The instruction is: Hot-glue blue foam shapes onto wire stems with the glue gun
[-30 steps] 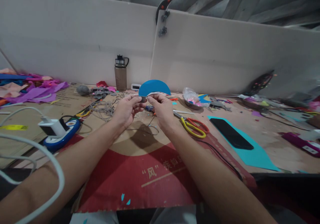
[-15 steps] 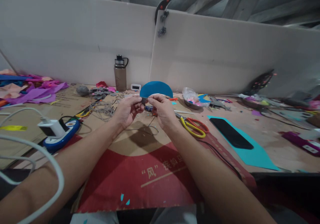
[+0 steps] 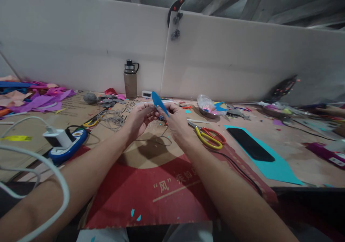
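A thin blue rounded piece [image 3: 158, 101], like card or felt, stands tilted and nearly edge-on above the cardboard. My right hand [image 3: 178, 121] pinches its lower end with bent fingers. From the other side my left hand [image 3: 140, 118] meets it, thumb and fingertips closed at the near edge. The exact contact between the fingertips is partly hidden. Beneath the hands, a thin grey cord [image 3: 159, 141] curls over the red and tan cardboard [image 3: 151, 206]. Scissors [image 3: 208, 137] with one yellow and one orange-red handle rest beside my right wrist.
A water bottle [image 3: 130, 80] and a small white digital display [image 3: 146, 94] stand by the back panel. On the right lies a black phone [image 3: 250, 144] on turquoise sheet. A blue power strip [image 3: 68, 148] with a white charger and looping cable sits left, near purple scraps [image 3: 45, 101].
The blue piece has turned from showing its broad face to nearly edge-on, slanting down to the right. My right fingers have rolled with it. At the far right, a blurred arm has appeared.
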`<state>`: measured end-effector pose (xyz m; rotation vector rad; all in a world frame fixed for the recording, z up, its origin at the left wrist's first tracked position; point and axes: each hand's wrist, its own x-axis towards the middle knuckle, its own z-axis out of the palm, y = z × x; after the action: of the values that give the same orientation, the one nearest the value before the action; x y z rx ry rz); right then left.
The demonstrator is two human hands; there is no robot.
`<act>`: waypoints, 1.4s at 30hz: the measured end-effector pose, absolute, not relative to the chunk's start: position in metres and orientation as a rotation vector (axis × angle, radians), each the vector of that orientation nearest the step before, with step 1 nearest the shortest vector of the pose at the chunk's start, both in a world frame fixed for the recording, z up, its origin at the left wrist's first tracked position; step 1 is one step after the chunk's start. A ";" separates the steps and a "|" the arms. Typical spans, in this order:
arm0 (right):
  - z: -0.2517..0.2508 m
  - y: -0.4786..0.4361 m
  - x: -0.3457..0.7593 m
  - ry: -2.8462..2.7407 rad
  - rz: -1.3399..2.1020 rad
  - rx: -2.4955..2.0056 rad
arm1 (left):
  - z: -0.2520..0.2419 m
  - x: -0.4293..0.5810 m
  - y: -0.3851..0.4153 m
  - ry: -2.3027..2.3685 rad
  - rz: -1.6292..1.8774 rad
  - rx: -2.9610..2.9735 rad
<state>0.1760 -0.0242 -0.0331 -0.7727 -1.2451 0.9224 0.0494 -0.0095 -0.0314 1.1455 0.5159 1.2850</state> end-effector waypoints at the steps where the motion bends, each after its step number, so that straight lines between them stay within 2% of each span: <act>1: -0.033 -0.025 0.176 -1.272 0.881 -0.787 | -0.032 0.050 -0.010 0.515 1.297 1.163; 7: -0.032 -0.031 0.182 -1.451 0.456 -0.979 | -0.039 0.054 -0.009 0.500 1.326 1.213; 10: -0.032 -0.031 0.184 -1.489 0.368 -1.010 | -0.046 0.054 -0.005 0.557 1.341 1.223; 22: -0.032 -0.030 0.188 -1.585 0.260 -1.044 | -0.035 0.051 -0.014 0.781 1.291 1.597; 42: -0.037 -0.030 0.192 -1.556 0.229 -1.013 | -0.035 0.056 -0.020 0.749 1.382 1.262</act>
<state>0.1921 -0.0304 -0.0373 -1.0126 -1.5564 0.2291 0.0561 -0.0201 -0.0346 1.2619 0.7490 1.3817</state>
